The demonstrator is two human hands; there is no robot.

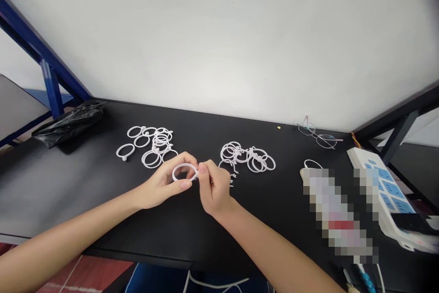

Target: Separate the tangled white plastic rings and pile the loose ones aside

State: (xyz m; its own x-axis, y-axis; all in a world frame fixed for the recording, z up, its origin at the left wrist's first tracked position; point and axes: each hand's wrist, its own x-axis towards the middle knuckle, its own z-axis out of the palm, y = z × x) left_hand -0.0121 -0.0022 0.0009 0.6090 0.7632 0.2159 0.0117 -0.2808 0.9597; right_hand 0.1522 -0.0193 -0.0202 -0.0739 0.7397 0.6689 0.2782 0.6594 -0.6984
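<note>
Both hands meet over the middle of a black table [103, 201]. My left hand [164, 185] pinches a white plastic ring [184, 172] at its left side and underside. My right hand [214, 188] pinches the same ring at its right end, fingers curled closed. Behind the left hand lies a group of several white rings [151, 144]. Another cluster of several white rings [247, 156] lies just behind and to the right of the right hand.
A crumpled black plastic bag [68, 121] sits at the table's far left. A pair of glasses [318, 135] lies by the white wall. A white and blue power strip [387, 192] and a blurred-out object [338, 215] occupy the right. Blue frame bars [51, 82] rise at left.
</note>
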